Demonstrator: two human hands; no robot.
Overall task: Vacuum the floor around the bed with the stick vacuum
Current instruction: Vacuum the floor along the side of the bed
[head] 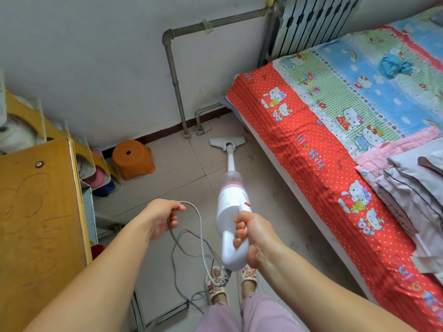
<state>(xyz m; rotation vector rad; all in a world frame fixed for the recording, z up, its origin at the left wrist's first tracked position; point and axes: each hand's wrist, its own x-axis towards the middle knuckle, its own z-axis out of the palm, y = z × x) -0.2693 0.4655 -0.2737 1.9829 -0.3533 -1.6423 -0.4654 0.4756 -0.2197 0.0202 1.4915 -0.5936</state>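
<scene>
Currently right hand grips the stick vacuum handle, wand running far to the floor head beside the bed; left hand pinches the cord.

Both grips curled — arms outstretched

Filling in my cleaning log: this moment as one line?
right hand grips stick vacuum | left hand holds cord | floor head near bed
</scene>
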